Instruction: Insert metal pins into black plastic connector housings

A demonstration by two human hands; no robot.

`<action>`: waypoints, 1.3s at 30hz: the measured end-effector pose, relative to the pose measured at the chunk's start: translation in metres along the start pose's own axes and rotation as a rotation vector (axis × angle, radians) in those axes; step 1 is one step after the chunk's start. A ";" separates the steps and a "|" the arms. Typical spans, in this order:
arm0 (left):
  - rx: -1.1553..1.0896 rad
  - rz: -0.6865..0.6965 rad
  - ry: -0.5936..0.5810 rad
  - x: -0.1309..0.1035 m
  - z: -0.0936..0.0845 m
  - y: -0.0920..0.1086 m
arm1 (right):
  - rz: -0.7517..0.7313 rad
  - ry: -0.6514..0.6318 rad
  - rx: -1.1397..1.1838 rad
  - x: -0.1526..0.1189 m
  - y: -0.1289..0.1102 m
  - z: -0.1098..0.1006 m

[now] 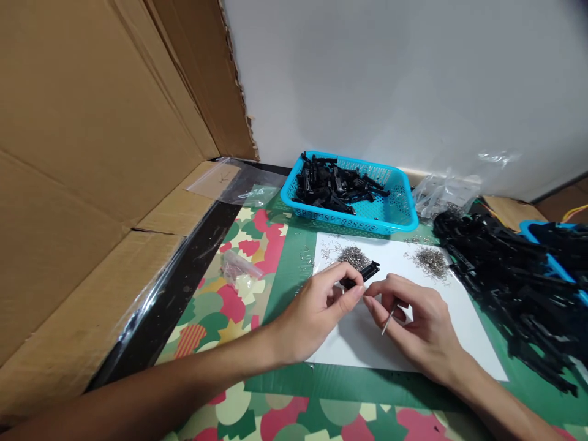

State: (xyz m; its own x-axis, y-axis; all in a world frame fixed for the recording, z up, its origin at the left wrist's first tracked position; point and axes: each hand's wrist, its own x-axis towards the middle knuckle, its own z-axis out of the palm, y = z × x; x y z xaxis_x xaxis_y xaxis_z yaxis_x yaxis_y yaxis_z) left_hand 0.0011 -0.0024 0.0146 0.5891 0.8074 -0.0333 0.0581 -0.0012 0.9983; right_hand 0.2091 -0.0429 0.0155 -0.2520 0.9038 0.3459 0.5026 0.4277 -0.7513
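Over the white sheet (362, 343), my left hand (321, 306) is closed round a small, long black plastic part (370, 270), whose far end sticks out past the fingers. Close beside it, my right hand (418, 318) is closed too, with a thin metal rod-like tool (388, 320) held across the palm. Its thumb and forefinger pinch together near the black part; whether a tiny piece sits between them is too small to tell. Behind the hands lie a heap of small metal pieces (353, 256) and, farther right, a second heap of small metal pieces (432, 262).
A blue basket (349, 220) of black plastic parts stands at the back. More black parts (509, 288) are piled on the right, by another blue basket (528, 228). Clear plastic bags (448, 193) lie behind. Cardboard (92, 184) walls the left side.
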 end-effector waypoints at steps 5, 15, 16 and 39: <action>0.149 0.013 -0.028 0.000 -0.002 0.000 | 0.069 -0.042 0.050 0.009 -0.001 -0.016; 0.034 -0.055 -0.014 -0.002 -0.003 0.004 | 0.288 -0.104 -0.142 0.020 0.035 -0.066; 0.032 -0.058 -0.007 -0.002 -0.003 0.004 | 0.312 -0.135 -0.227 0.020 0.037 -0.067; -0.124 -0.005 0.219 -0.001 0.001 -0.002 | 0.418 0.003 -0.201 0.031 0.042 -0.012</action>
State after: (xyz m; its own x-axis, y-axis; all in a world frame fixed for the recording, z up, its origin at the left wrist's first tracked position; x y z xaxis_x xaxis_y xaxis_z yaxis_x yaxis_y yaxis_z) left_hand 0.0010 -0.0035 0.0131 0.3999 0.9157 -0.0404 -0.0467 0.0644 0.9968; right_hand 0.2328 0.0034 0.0014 0.0083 0.9992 0.0384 0.7109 0.0211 -0.7029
